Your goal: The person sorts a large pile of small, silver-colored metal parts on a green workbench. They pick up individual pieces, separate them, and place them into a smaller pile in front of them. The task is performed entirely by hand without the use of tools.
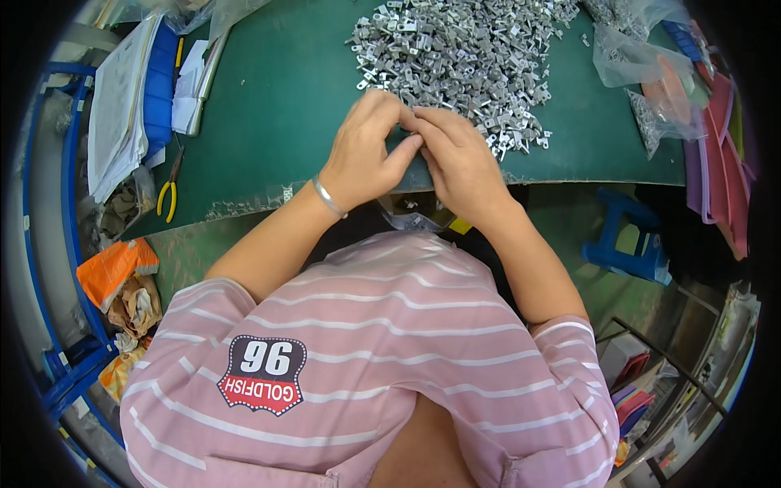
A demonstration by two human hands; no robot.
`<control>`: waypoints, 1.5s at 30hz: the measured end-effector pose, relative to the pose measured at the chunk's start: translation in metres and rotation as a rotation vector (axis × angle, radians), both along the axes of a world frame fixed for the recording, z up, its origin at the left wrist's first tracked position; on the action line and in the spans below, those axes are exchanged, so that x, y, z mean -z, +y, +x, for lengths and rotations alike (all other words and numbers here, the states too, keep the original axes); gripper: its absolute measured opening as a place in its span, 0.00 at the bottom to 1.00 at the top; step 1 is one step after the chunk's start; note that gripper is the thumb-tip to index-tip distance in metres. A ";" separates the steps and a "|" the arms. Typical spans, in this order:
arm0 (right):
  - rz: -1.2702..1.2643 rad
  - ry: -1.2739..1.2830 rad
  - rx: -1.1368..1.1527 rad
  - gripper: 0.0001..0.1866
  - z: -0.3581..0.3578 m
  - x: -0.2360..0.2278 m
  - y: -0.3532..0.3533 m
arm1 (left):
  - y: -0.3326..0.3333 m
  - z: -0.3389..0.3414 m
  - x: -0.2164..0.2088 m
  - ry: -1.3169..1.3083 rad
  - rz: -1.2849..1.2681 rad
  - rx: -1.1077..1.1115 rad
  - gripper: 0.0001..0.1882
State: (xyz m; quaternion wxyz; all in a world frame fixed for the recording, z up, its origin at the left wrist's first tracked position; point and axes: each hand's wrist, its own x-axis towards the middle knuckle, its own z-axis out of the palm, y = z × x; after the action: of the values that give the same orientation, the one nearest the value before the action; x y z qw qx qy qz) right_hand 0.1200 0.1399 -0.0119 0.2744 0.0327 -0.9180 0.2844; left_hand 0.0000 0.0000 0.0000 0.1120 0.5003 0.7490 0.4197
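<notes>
At the front edge of the green table point(277, 122), my two hands meet with their fingertips together. My left hand point(366, 150), with a silver bangle at the wrist, is closed, its thumb and forefinger bent toward my right fingers. My right hand point(464, 163) is closed too, its fingers curled in against the left fingertips. Whatever lies between the fingers is too small and hidden to make out. Just beyond both hands spreads a large heap of small silver metal pieces point(455, 61), several with a round hole; its near end reaches beside my right hand.
Left on the table are papers point(122, 106), a blue tray point(160, 89) and yellow-handled pliers point(169, 195). Clear plastic bags point(643, 122) with metal pieces lie at right, near pink bins point(724, 163). A blue stool point(622, 236) stands below; an orange bag point(118, 268) sits at left.
</notes>
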 end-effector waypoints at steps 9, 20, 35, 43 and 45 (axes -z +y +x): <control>-0.287 -0.094 0.032 0.18 0.041 -0.008 0.004 | -0.010 0.020 0.011 0.113 0.033 0.100 0.17; -0.210 -0.097 0.125 0.08 0.048 -0.005 0.000 | -0.014 0.021 0.011 0.012 0.172 -0.014 0.10; -0.087 0.104 0.019 0.10 0.035 0.004 -0.003 | -0.009 0.023 0.011 0.209 0.082 0.004 0.14; -0.028 0.069 -0.170 0.08 0.060 0.003 0.000 | -0.011 0.032 0.004 0.085 0.062 0.007 0.14; 0.020 0.091 0.017 0.10 0.054 0.005 0.003 | -0.001 0.029 0.012 0.222 0.090 0.034 0.14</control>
State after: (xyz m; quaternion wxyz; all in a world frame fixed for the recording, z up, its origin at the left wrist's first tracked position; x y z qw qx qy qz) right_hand 0.1739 0.1426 -0.0166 0.3177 0.0406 -0.9076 0.2713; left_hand 0.0288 -0.0012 -0.0121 0.0128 0.5610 0.7285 0.3929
